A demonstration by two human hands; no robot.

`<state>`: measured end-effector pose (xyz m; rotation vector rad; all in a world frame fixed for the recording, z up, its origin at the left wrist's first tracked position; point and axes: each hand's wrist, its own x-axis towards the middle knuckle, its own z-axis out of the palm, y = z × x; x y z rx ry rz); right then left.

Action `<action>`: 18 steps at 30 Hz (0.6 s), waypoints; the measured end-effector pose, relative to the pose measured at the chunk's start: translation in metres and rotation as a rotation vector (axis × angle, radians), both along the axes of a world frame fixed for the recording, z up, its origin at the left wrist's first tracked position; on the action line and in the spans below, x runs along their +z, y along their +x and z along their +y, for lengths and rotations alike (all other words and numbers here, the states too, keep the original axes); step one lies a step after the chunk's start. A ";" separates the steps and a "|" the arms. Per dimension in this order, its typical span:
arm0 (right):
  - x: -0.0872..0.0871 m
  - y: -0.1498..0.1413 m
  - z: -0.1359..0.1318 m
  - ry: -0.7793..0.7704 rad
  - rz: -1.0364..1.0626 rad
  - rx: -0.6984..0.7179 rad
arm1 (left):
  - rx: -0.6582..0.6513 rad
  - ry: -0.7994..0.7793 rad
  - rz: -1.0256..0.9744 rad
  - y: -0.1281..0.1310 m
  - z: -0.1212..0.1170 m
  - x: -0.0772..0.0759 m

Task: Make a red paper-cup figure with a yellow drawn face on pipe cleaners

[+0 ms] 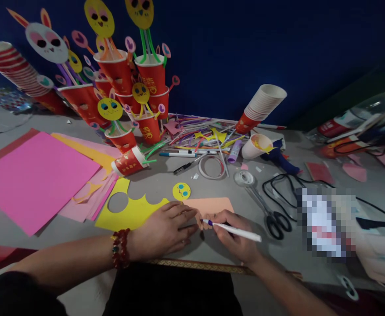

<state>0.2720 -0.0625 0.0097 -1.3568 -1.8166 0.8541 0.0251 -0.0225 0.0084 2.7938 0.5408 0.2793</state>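
Observation:
My right hand (235,232) grips a white marker (240,231) with a purple tip end. Its tip points at the peach-orange paper (217,204) on the table. Flat beside it lies my left hand (172,226), fingers stretched, over the left edge of that paper and the right end of a yellow sheet (139,206) with round cut-outs. Just beyond the left fingers is a round yellow face cut-out (181,191) with blue eyes. What the tip has drawn is too small to tell.
Red paper cups (149,79) with straw-and-face figures stand stacked at back left. Pink paper (37,175) lies left. Black-handled scissors (273,221), a tape roll (211,166), straws (199,129) and a cable (278,180) lie around. A cup stack (261,107) stands behind. Another person's arm (376,245) is at right.

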 end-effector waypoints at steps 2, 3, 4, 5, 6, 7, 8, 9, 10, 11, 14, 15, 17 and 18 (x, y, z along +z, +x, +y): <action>-0.001 0.000 0.000 0.006 -0.006 0.000 | -0.001 0.001 0.011 0.000 0.000 0.000; -0.001 0.000 -0.001 0.012 -0.008 0.003 | -0.001 0.001 0.019 0.000 0.000 0.000; -0.001 0.000 -0.001 0.018 -0.010 0.006 | 0.001 0.001 0.025 0.000 0.000 0.000; -0.002 0.001 -0.001 0.021 -0.013 0.009 | 0.002 0.001 0.032 0.000 0.000 0.000; -0.002 0.001 0.000 0.021 -0.016 0.008 | 0.002 0.002 0.038 0.000 0.000 0.000; -0.002 0.001 0.000 0.020 -0.020 0.008 | 0.002 0.002 0.043 0.000 0.000 0.000; -0.001 0.001 0.000 0.019 -0.023 0.008 | 0.000 0.002 0.047 0.000 0.000 0.000; -0.001 0.001 0.000 0.017 -0.026 0.006 | -0.001 0.002 0.048 -0.001 0.000 0.000; -0.001 0.001 0.000 0.016 -0.029 0.006 | -0.002 0.002 0.048 0.000 0.000 0.000; 0.000 0.000 0.000 0.015 -0.032 0.006 | -0.003 0.004 0.046 0.000 -0.001 0.000; 0.000 0.000 0.000 0.021 -0.038 0.008 | -0.002 0.012 0.030 0.000 -0.001 0.000; 0.000 0.000 0.000 0.025 -0.040 0.010 | -0.002 0.014 0.025 0.000 -0.001 0.000; -0.001 0.000 0.000 0.039 -0.047 0.014 | 0.001 0.022 0.015 0.001 0.000 0.001; -0.001 0.000 0.000 0.047 -0.050 0.015 | 0.003 0.027 0.014 0.001 0.000 0.001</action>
